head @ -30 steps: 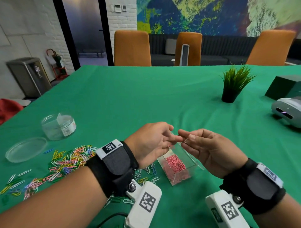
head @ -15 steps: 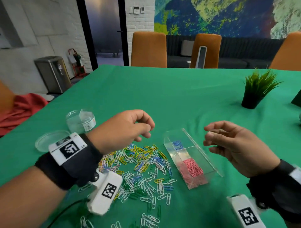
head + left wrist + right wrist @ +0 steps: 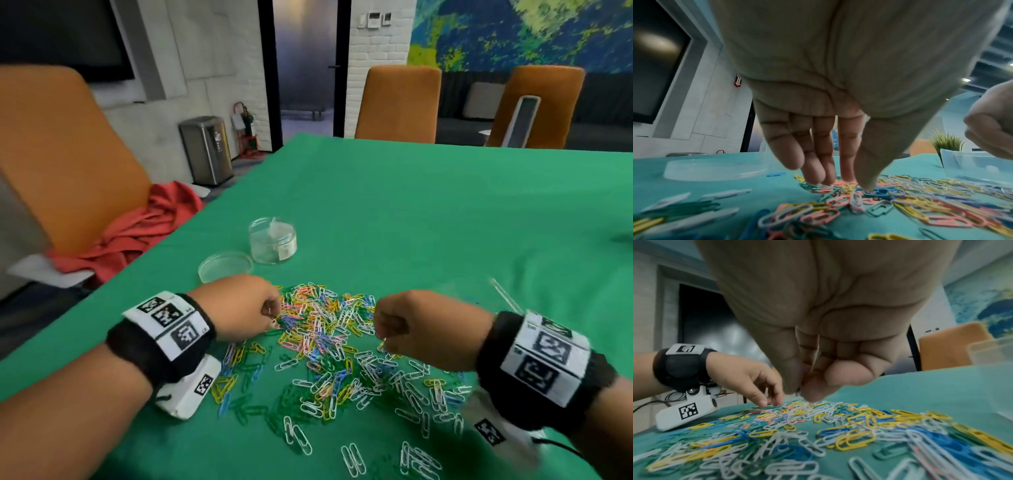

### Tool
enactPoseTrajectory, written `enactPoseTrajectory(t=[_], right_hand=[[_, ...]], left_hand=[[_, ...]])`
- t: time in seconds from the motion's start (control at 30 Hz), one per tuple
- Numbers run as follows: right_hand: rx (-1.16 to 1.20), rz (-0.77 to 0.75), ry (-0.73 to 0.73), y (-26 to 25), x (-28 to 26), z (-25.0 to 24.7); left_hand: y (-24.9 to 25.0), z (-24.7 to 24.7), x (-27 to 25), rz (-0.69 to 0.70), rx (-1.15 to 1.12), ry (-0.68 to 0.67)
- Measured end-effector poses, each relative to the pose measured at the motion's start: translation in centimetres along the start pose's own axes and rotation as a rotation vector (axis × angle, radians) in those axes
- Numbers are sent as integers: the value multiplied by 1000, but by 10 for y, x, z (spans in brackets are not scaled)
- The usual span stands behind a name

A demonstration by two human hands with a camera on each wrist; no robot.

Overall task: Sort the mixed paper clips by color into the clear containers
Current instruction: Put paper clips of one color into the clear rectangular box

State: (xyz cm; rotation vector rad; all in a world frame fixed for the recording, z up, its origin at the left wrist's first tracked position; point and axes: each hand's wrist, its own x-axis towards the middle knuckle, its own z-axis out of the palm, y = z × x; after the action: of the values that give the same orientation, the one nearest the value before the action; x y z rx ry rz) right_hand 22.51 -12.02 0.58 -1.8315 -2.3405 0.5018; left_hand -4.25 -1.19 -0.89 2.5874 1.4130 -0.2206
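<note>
Since a moment ago, when both hands were raised near the rectangular container, they have been brought down to the mixed paper clips (image 3: 329, 342), so another picking round is judged begun. The left hand (image 3: 239, 306) is lowered with relaxed, extended fingertips (image 3: 813, 175) touching pink and green clips directly beneath them. The right hand (image 3: 421, 329) is curled, thumb and forefinger pinched just above the heap; what is grasped cannot be told. The clear container (image 3: 972, 167) lies beyond the right fingers.

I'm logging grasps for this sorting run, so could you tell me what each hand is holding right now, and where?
The left hand only touches the paper clip pile with extended fingertips. The right hand pinches thumb to fingers, but whether a clip is between them cannot be told.
</note>
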Motion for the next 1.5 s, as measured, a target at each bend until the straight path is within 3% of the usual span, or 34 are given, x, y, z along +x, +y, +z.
enactPoseTrajectory(t=[0.23, 0.5, 0.67, 0.83, 1.0, 1.17, 1.37, 1.5], right_hand=[[-125, 0, -154, -24, 29, 13], [-158, 3, -88, -49, 73, 21], [-101, -121, -71, -72, 92, 26], [-108, -150, -135, -80, 95, 35], [-141, -133, -138, -79, 96, 38], [-187, -209, -118, -76, 90, 42], [-161, -144, -99, -71, 90, 42], [-198, -146, -103, -71, 92, 44]], left_hand=[[0, -1, 2, -16, -15, 26], [-3, 4, 12, -155, 67, 71], [-13, 2, 11, -215, 58, 97], [-14, -3, -5, -209, -58, 25], [-8, -4, -6, -170, 40, -45], [-11, -4, -9, -168, 46, -7], [-47, -6, -20, -306, -139, 129], [-40, -6, -25, -250, -114, 119]])
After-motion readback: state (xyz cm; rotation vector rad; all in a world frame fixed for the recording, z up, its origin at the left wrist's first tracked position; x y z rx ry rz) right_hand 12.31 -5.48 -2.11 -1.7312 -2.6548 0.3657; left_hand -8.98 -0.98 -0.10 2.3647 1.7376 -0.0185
